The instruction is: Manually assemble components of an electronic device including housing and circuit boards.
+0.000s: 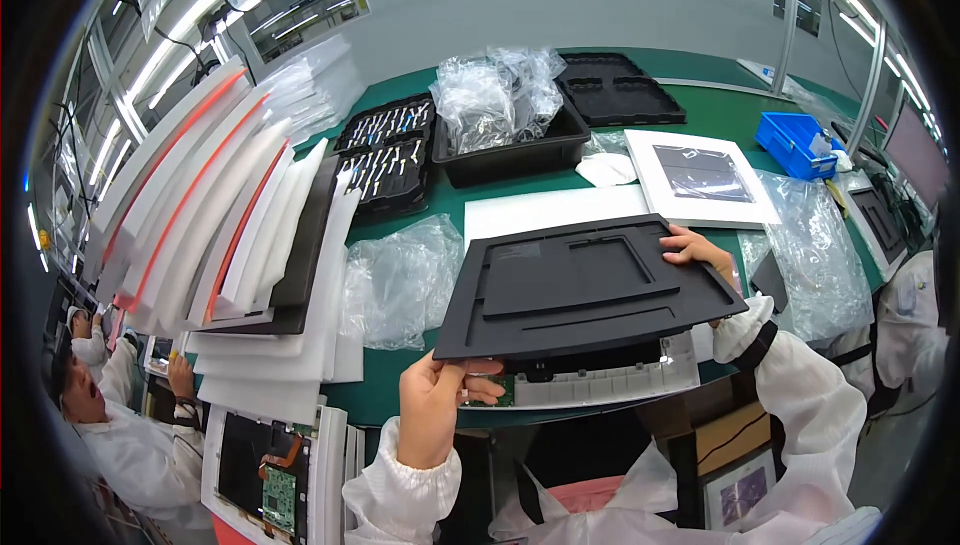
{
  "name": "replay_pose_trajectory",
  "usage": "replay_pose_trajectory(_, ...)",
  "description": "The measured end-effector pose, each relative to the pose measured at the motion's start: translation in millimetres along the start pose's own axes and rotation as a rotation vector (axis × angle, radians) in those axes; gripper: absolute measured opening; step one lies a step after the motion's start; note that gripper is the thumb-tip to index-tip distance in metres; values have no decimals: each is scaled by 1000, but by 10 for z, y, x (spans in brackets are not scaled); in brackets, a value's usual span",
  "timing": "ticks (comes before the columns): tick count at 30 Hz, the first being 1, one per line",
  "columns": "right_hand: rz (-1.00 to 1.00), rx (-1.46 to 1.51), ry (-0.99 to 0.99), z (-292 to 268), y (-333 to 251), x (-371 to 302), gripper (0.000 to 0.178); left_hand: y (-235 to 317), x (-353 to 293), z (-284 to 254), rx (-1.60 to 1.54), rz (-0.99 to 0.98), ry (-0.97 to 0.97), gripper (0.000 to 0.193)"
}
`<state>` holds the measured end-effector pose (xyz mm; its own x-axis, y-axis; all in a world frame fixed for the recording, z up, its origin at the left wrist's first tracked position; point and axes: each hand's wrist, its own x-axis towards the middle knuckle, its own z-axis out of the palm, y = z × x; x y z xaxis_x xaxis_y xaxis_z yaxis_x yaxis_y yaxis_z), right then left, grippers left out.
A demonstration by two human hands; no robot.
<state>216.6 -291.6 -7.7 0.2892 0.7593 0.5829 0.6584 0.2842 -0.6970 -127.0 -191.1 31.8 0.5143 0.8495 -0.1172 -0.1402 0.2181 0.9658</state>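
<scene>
A black rectangular panel (580, 290) with raised ridges and a recessed area is held tilted in front of me. My left hand (432, 407) grips its near left corner, fingers reaching under the edge. On the far right edge, my right hand (700, 253) is closed around the panel with fingertips on its top face. Below the panel lies a white housing (610, 387), mostly covered. A bit of green circuit board (505, 390) shows near my left fingers. Whether the panel touches the housing is hidden.
Foam sheets and boards (215, 215) stand stacked at left; beside them lies a clear plastic bag (400, 280). Behind are a black bin (470, 167) of bagged parts, a tray (375, 195) of small parts and a blue basket (795, 145). A co-worker (130, 425) is at left.
</scene>
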Motion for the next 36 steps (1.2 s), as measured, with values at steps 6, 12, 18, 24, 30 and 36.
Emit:
replay_pose_trajectory(6, 33, -108, -72, -42, -122, -15, 22, -22, -18, -5, 39, 41, -32, 22)
replay_pose_trajectory(12, 130, -399, -272, -171, -37, -82, 35, -125, 110, -41, -65, 51, 14, 18)
replay_pose_trajectory(18, 72, -466, -281, -157, -118, -150, 37, -127, 42, -88, -135, 26, 48, 17)
replay_pose_trajectory(24, 112, -499, -297, -294, -333, -392, 58, -205, 47, -74, -234, -22, 13, 16)
replay_pose_trajectory(30, 374, -445, -99, -301, -910, -716, 42, -196, -13, -92, -281, -66, 114, 17)
replay_pose_trajectory(36, 741, 520, -471, 428, -1271, -1000, 36, -183, 32, -11, -294, -105, 98, 17)
